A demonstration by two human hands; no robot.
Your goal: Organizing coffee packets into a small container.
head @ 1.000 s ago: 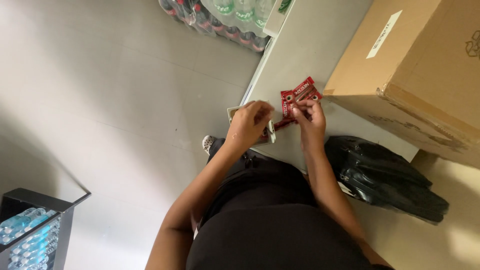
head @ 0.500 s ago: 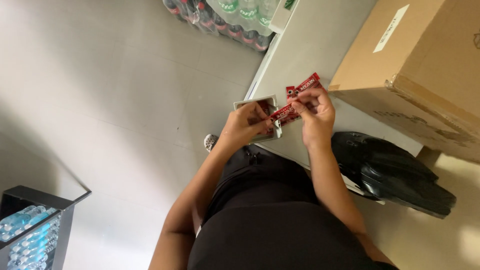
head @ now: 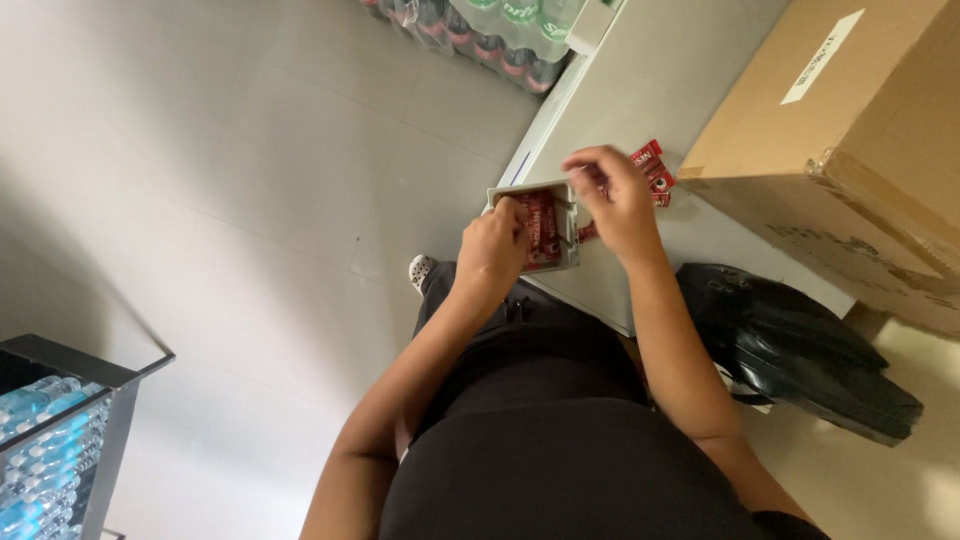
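The person stands on a pale tiled floor (head: 200, 160) at a grey counter (head: 650, 90). The left hand (head: 495, 250) grips a small open box (head: 540, 225) of red sachets at the counter's edge. The right hand (head: 615, 195) pinches what seem to be red packets (head: 655, 170) just beside it. A cardboard carton (head: 860, 150) and a black bag (head: 800, 350) sit near; bottled drinks (head: 480, 30) stand on the floor beyond.

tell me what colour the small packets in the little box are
Red with white markings; the small flat packets show best in the head view.
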